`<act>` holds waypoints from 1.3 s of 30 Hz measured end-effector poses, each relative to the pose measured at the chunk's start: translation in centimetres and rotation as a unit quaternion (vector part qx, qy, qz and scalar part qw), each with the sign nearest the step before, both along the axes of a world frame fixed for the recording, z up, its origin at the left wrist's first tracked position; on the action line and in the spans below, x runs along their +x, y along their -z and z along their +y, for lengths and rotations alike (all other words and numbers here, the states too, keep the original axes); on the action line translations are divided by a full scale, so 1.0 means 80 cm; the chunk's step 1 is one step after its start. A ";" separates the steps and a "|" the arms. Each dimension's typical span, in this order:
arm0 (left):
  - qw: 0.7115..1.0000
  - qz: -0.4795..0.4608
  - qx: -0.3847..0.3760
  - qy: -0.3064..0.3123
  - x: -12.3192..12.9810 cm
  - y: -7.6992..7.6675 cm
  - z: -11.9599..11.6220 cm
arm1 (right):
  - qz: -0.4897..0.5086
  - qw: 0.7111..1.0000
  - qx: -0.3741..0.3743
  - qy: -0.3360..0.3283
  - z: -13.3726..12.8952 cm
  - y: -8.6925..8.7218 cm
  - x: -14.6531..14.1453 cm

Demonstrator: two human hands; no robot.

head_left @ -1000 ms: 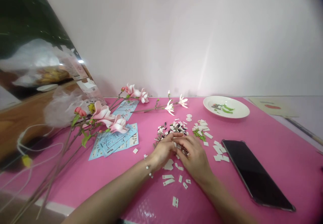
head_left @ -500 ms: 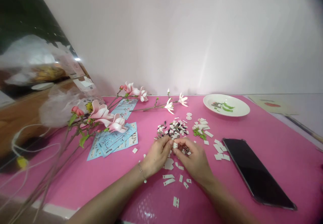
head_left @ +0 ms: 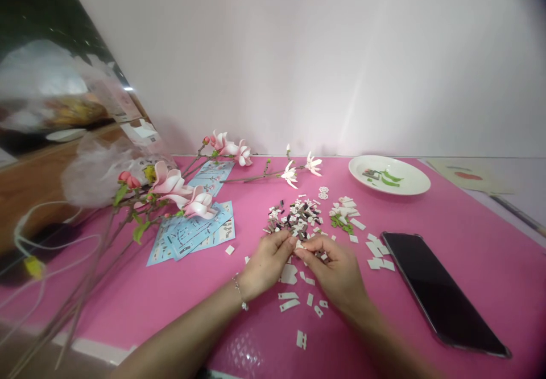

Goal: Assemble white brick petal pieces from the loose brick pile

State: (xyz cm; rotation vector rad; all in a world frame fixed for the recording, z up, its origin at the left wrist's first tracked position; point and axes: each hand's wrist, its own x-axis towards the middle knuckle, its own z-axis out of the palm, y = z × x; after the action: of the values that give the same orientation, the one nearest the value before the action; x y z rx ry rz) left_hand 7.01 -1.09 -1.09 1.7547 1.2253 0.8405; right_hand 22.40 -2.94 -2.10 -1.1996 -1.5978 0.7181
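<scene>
My left hand (head_left: 272, 260) and my right hand (head_left: 336, 268) meet fingertip to fingertip over the pink table. Both are closed in a pinch on a small white building brick (head_left: 299, 244), mostly hidden by the fingers. Just beyond them lies a pile of small white, black and brown bricks (head_left: 303, 213). Below and between the hands are loose white pieces, among them a wide plate (head_left: 289, 275), two long strips (head_left: 289, 305) and a notched piece (head_left: 301, 340) nearer the edge. A bracelet circles my left wrist.
Blue instruction sheets (head_left: 200, 234) lie at left, partly under pink flower stems (head_left: 168, 180). A white flower branch (head_left: 256, 179) lies behind the pile. At right are a white plate (head_left: 409, 187) with green pieces, white tiles (head_left: 375, 248), green leaf pieces (head_left: 341, 223) and a dark phone (head_left: 439, 288).
The white brick between my fingertips has turned and is now more covered by them. My hands stay together in nearly the same spot; the camera view has shifted slightly.
</scene>
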 end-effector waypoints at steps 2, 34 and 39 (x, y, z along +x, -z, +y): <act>1.000 0.019 0.009 -0.017 -0.001 -0.002 0.002 | -0.006 1.000 0.010 0.002 0.000 -0.003 0.001; 0.958 0.252 0.105 -0.087 -0.084 -0.070 -0.010 | -0.233 0.972 0.007 0.028 0.017 0.014 0.018; 0.950 0.303 0.068 -0.022 -0.114 -0.042 -0.020 | -0.232 0.972 0.006 0.031 0.017 0.012 0.015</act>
State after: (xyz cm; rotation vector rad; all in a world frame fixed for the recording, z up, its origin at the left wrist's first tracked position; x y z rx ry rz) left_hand -2.14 -2.72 2.24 2.1969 1.6300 0.4180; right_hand 23.60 -1.54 -3.04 -1.4750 -1.9282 0.4012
